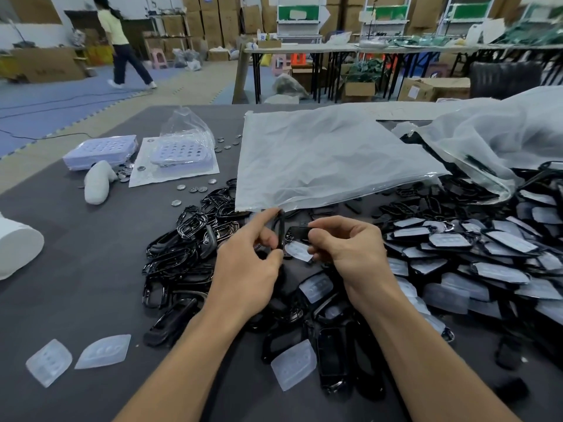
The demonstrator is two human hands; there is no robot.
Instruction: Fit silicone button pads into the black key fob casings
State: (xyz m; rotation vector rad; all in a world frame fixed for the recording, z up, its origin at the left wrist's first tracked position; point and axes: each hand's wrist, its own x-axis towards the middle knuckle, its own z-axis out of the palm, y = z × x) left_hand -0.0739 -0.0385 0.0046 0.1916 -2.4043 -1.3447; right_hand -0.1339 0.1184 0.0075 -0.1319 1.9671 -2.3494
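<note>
Casing (300, 231) — pinched by right hand (347, 251) | pad (298, 250) just below | left hand (246, 269): frame (279, 229)

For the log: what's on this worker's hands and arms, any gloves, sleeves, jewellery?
Nothing worn. The left hand and right hand are bare: no gloves, rings or watch. Both forearms are uncovered to the bottom edge, with no sleeve in view.

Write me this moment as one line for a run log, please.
step: pad fitting | left hand: pinches black frame, upright | right hand: holds black casing, silicone pad just below | fitted casings: heaped at right
</note>
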